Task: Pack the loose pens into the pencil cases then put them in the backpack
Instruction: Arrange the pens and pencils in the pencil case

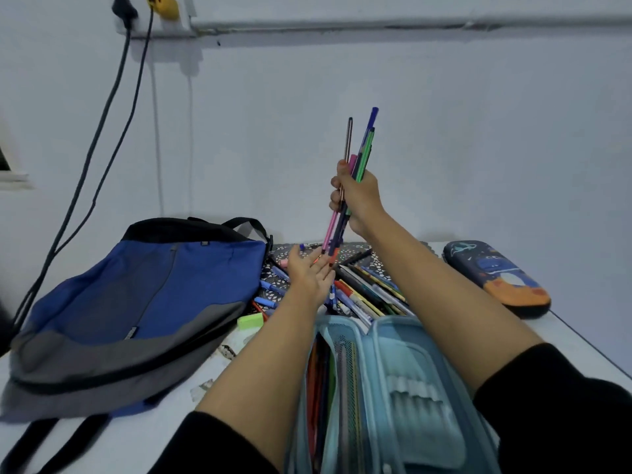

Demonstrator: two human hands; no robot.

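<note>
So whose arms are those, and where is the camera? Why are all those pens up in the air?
There is no machine here, just a person. The camera sits on their head and looks down, so you see their two arms as if they were your own. The right hand has its fingers curled round a bundle of pens, lifted up in front of the wall. The left hand is open just below the pens' lower ends; I cannot tell if it touches them. On the white table lies a pile of loose pens. Nearest the camera is an open light blue pencil case with pens already inside. To the right lies a dark pencil case with a space picture, which looks closed. To the left lies a blue and grey backpack.
</note>
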